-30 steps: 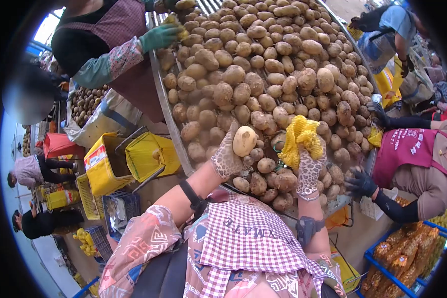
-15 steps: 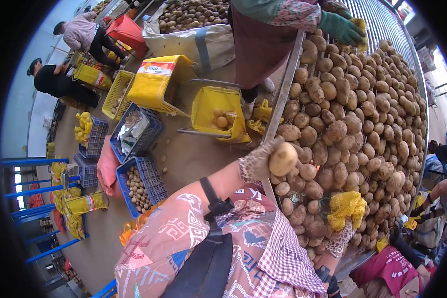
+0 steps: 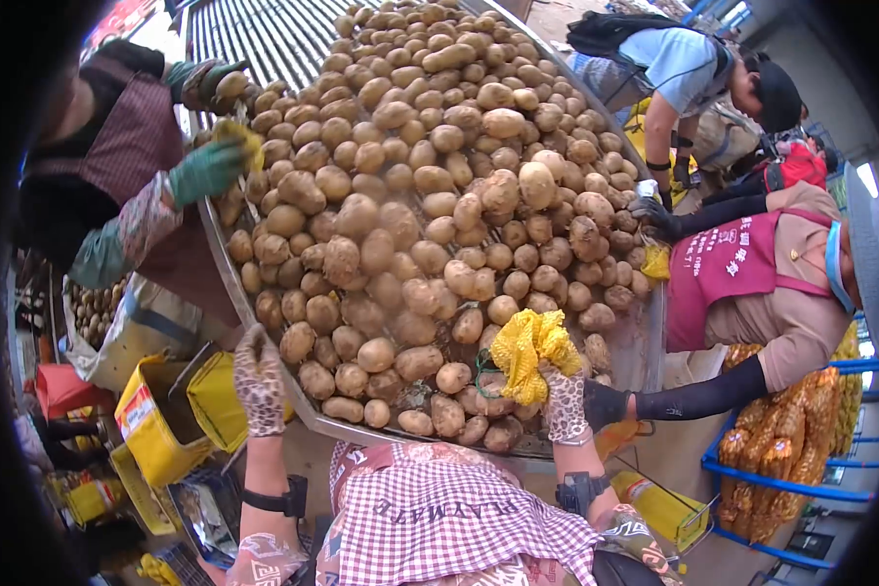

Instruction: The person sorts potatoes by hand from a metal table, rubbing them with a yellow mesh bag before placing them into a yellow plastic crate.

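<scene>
Your right hand point(image 3: 565, 402) grips the yellow mesh point(image 3: 532, 352) over the potatoes point(image 3: 418, 362) near the table's point(image 3: 643, 332) edge, where snagging could tip some off; whether your left hand point(image 3: 261, 386), at the rim, grips, I cannot tell.

Looks like a potato packing hall: has potatoes point(image 3: 435, 179) heaped on a slatted metal table point(image 3: 264, 39) at centre, filled net sacks point(image 3: 777, 454) at lower right.
</scene>
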`<state>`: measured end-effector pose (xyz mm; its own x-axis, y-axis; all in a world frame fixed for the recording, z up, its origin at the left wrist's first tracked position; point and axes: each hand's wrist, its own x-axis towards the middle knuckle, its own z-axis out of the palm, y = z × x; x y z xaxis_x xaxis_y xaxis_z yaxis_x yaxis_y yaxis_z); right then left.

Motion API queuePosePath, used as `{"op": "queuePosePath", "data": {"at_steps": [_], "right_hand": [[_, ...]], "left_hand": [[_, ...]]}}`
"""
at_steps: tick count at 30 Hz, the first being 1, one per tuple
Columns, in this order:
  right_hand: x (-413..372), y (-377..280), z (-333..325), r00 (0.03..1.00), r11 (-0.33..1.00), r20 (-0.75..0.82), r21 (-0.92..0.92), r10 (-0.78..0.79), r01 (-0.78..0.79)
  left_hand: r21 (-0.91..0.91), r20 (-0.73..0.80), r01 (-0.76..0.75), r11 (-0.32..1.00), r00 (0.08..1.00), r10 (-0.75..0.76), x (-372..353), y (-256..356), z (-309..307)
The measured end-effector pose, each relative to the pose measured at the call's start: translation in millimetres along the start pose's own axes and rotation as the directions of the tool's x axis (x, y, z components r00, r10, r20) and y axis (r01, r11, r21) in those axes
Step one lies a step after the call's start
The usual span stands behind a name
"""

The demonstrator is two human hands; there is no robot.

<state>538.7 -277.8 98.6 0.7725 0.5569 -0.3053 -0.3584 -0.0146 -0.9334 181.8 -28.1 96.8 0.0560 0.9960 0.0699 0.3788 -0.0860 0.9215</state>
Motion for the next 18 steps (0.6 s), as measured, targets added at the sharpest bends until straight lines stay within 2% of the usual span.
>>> {"op": "queuePosePath", "data": {"at_steps": [1,2,3,4,6,7,8,9,10,11,12,14,16,18], "right_hand": [[-5,0,-3,1.000,0.999,0.013,0.048,-0.026,0.025],[-11,-5,-1,0.998,0.994,0.027,0.094,-0.049,0.046],[-12,-2,-9,0.997,0.997,0.006,0.012,-0.078,0.078],[-16,0,-16,0.996,0.996,-0.008,0.036,-0.084,0.084],[-22,4,-29,0.990,0.983,-0.023,-0.123,-0.140,0.136],[-25,10,-36,0.977,0.971,-0.034,-0.122,-0.210,0.204],[-30,15,-41,0.972,0.974,-0.091,-0.081,-0.217,0.210],[-33,22,-46,0.969,0.970,-0.101,-0.112,-0.226,0.215],[-33,29,-52,0.966,0.965,-0.109,-0.145,-0.236,0.220],[-43,11,-43,0.963,0.980,-0.192,-0.095,-0.188,0.172],[-46,14,-47,0.958,0.975,-0.212,-0.148,-0.195,0.165],[-48,24,-50,0.949,0.974,-0.229,-0.115,-0.216,0.195],[-50,28,-49,0.947,0.984,-0.269,-0.067,-0.177,0.165],[-53,28,-50,0.954,0.990,-0.274,-0.098,-0.123,0.100]], "left_hand": [[0.040,0.111,-0.184,0.982,0.978,0.179,2,35,29],[0.063,0.223,-0.361,0.930,0.914,0.340,4,67,58],[0.088,0.318,-0.485,0.870,0.842,0.437,9,98,89],[0.101,0.411,-0.600,0.794,0.752,0.516,16,125,119],[0.097,0.573,-0.657,0.748,0.651,0.498,31,163,170],[0.094,0.606,-0.715,0.693,0.593,0.530,40,174,199],[0.087,0.638,-0.768,0.634,0.532,0.557,49,180,230],[0.076,0.645,-0.782,0.619,0.512,0.567,58,188,259],[0.120,0.700,-0.873,0.474,0.412,0.583,67,196,287],[0.150,0.751,-0.938,0.313,0.314,0.581,73,202,311],[0.141,0.751,-0.943,0.301,0.300,0.589,77,209,331],[0.132,0.824,-0.978,0.161,0.199,0.531,85,215,367],[0.108,0.826,-0.978,0.180,0.189,0.530,94,215,388],[0.150,0.903,-0.947,0.283,0.248,0.350,97,218,395]]}}
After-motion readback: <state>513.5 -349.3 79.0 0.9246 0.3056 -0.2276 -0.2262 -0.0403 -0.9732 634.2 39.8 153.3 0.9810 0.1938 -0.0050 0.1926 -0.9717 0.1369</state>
